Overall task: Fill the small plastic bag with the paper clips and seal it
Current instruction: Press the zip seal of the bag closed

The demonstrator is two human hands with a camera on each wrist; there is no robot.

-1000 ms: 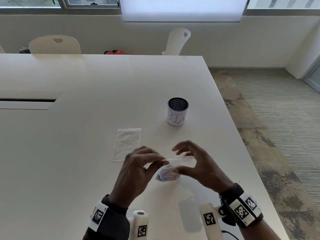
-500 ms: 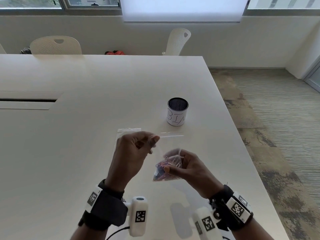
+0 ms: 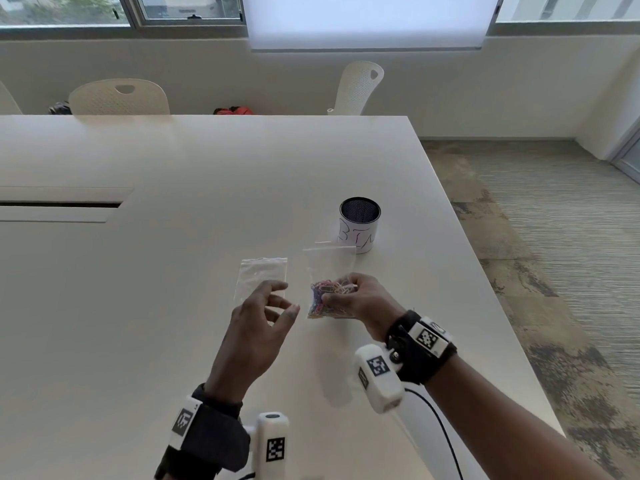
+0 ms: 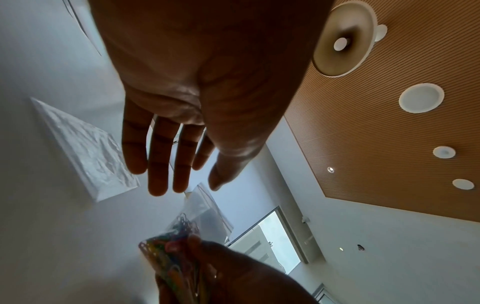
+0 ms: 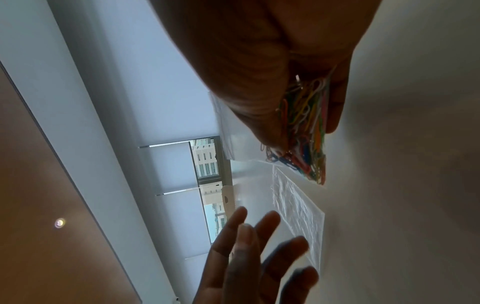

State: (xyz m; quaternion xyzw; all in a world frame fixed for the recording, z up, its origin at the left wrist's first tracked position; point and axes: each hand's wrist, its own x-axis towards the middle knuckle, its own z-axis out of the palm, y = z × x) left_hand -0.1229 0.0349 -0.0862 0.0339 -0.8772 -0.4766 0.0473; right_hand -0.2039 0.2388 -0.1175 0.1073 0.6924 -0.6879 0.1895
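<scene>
A small clear plastic bag point(image 3: 329, 271) holding a clump of coloured paper clips point(image 3: 323, 299) stands upright above the table, pinched at its lower part by my right hand point(image 3: 349, 297). The wrist views show the clips point(image 5: 303, 131) between thumb and fingers, and the bag point(image 4: 197, 216) with its top strip free. My left hand point(image 3: 273, 303) hovers just left of the bag, fingers spread and relaxed, holding nothing. A second, empty clear bag point(image 3: 261, 277) lies flat on the table under the left fingertips.
A black mesh cup with a white paper label point(image 3: 359, 225) stands just behind the held bag. The white table point(image 3: 173, 161) ends at a right edge near my right arm. Chairs point(image 3: 119, 97) stand along the far side.
My left hand has let go of the bag's top and moved down and left, opening. My right hand has shifted right and away with the filled bag, which now stands upright.
</scene>
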